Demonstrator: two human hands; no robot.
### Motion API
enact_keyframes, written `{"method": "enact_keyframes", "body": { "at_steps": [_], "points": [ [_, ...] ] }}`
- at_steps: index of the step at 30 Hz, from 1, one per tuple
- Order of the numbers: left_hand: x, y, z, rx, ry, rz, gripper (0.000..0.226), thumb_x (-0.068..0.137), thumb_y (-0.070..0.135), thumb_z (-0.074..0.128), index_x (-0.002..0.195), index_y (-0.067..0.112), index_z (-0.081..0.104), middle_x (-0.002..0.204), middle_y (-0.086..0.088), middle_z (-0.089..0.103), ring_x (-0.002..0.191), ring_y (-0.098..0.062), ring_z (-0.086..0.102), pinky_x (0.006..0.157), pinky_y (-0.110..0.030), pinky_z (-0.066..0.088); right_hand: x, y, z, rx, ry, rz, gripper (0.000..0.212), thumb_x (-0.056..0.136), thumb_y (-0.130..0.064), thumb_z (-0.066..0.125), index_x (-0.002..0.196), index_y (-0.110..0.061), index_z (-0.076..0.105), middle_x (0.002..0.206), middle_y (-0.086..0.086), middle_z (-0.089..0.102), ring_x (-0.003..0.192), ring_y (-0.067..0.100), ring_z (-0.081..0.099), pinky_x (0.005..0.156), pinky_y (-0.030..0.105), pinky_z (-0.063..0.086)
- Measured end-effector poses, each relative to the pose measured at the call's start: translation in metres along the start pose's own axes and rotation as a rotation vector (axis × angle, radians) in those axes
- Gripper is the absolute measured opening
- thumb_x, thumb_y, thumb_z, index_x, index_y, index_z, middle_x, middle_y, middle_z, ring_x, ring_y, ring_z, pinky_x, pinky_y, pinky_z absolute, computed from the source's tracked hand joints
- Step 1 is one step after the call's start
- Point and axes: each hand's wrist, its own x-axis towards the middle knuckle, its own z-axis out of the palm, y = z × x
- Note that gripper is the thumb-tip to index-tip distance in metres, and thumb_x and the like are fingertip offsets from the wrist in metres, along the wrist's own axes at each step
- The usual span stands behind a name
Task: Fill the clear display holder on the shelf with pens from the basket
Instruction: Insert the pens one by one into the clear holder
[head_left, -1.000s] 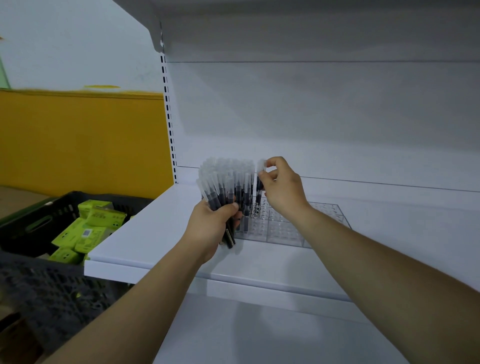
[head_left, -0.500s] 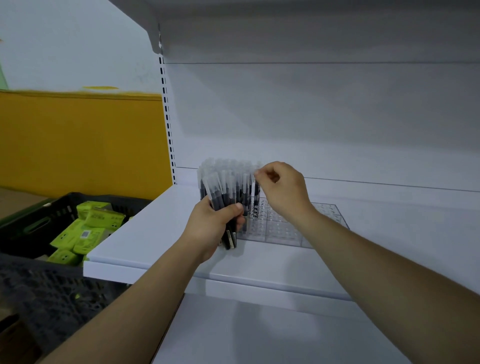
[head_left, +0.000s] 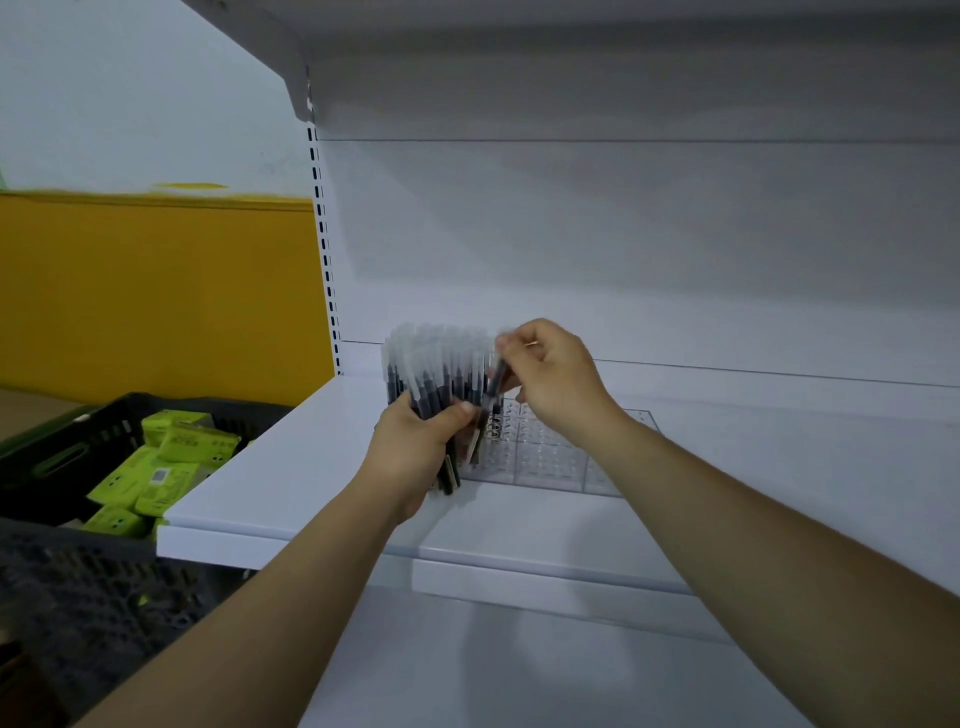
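Observation:
My left hand (head_left: 415, 447) grips a thick bundle of pens (head_left: 436, 369), black barrels with frosted clear caps pointing up, above the left end of the clear display holder (head_left: 550, 457). The holder is a flat clear tray with a grid of round holes, lying on the white shelf (head_left: 291, 467). My right hand (head_left: 556, 379) pinches a single pen (head_left: 497, 382) at the right edge of the bundle, its tip angled down over the holder's left holes. The dark basket (head_left: 78, 587) stands at lower left.
The basket holds several lime-green boxes (head_left: 171, 457). A white shelf back panel rises behind the holder, with another shelf overhead. A slotted upright (head_left: 324, 244) marks the shelf's left end. A yellow wall panel (head_left: 156, 291) lies beyond the basket. A lower shelf sits below.
My right hand moved from over the holder back to the bundle's right edge and now pinches one pen there. My left hand and the bundle stayed almost still.

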Motion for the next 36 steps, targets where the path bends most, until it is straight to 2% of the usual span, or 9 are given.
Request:
{"method": "enact_keyframes", "body": {
  "at_steps": [4,7,9,14,18,23,27,32,36],
  "points": [
    [0.000,-0.001,-0.009,-0.034,0.036,-0.038,0.008,0.095,0.006,0.057,0.099,0.004,0.063,0.079,-0.014,0.067,0.071,-0.024,0.065,0.062,-0.034,0.054,0.008,0.000,-0.009,0.101,0.181,0.020,0.015,0.100,-0.026,0.049,0.085,-0.022,0.049,0.079,0.002,0.067,0.057,0.009,0.067,0.052,0.026,0.052],
    [-0.001,-0.001,-0.012,-0.010,0.028,-0.024,0.006,0.095,0.007,0.056,0.095,0.007,0.062,0.073,-0.010,0.063,0.066,-0.022,0.064,0.054,-0.027,0.054,0.012,0.005,-0.010,0.116,0.276,0.016,0.015,0.100,-0.025,0.048,0.085,-0.025,0.047,0.084,0.005,0.067,0.061,0.010,0.066,0.054,0.024,0.052],
    [0.000,-0.001,-0.014,0.001,0.031,-0.021,0.004,0.095,0.008,0.057,0.095,0.007,0.061,0.070,-0.008,0.061,0.063,-0.022,0.061,0.055,-0.028,0.053,0.014,0.009,-0.009,0.088,0.297,0.006,0.016,0.100,-0.026,0.049,0.084,-0.028,0.047,0.087,0.007,0.067,0.068,0.016,0.067,0.061,0.030,0.056],
    [0.000,-0.002,-0.014,0.066,0.044,-0.048,0.010,0.096,0.017,0.058,0.089,0.010,0.059,0.065,-0.005,0.056,0.057,-0.017,0.053,0.059,-0.032,0.051,0.018,0.017,-0.006,-0.024,0.265,0.000,0.012,0.099,-0.028,0.050,0.087,-0.029,0.048,0.083,0.000,0.065,0.078,0.023,0.068,0.075,0.048,0.057],
    [0.001,-0.003,-0.014,0.168,0.032,-0.034,0.017,0.096,0.024,0.056,0.087,0.009,0.058,0.053,0.001,0.052,0.052,-0.016,0.049,0.059,-0.032,0.047,0.022,0.016,-0.005,-0.075,0.244,-0.023,0.007,0.099,-0.031,0.051,0.095,-0.024,0.051,0.084,0.002,0.065,0.077,0.025,0.067,0.073,0.045,0.057],
    [0.001,-0.003,-0.013,0.206,0.039,-0.017,0.016,0.096,0.025,0.057,0.088,0.011,0.057,0.056,-0.002,0.050,0.051,-0.016,0.046,0.054,-0.028,0.046,0.017,0.022,0.006,-0.166,0.154,-0.043,0.011,0.099,-0.030,0.051,0.104,-0.021,0.051,0.084,0.001,0.064,0.078,0.023,0.066,0.065,0.032,0.051],
    [0.001,-0.003,-0.013,0.202,0.036,-0.024,0.017,0.096,0.024,0.057,0.085,0.011,0.055,0.055,-0.002,0.048,0.049,-0.015,0.045,0.051,-0.026,0.045,0.013,0.027,0.013,-0.236,0.072,-0.008,0.018,0.100,-0.026,0.048,0.116,-0.019,0.047,0.083,-0.002,0.060,0.080,0.025,0.063,0.065,0.034,0.050],
    [0.002,-0.003,-0.014,0.149,0.047,-0.082,0.018,0.097,0.020,0.052,0.081,0.012,0.052,0.053,-0.001,0.044,0.052,-0.017,0.041,0.056,-0.033,0.041,0.013,0.022,0.012,-0.252,0.053,-0.006,0.016,0.100,-0.025,0.049,0.114,-0.018,0.047,0.085,0.008,0.064,0.075,0.028,0.063,0.065,0.036,0.051],
    [0.002,-0.002,-0.012,0.082,0.048,-0.138,0.024,0.097,0.011,0.045,0.074,0.010,0.048,0.058,-0.006,0.041,0.056,-0.020,0.038,0.059,-0.036,0.038,0.011,0.026,0.012,-0.319,0.005,-0.018,0.006,0.100,-0.024,0.048,0.104,-0.022,0.046,0.075,0.013,0.062,0.058,0.021,0.050,0.056,0.034,0.044]
  ]
}}
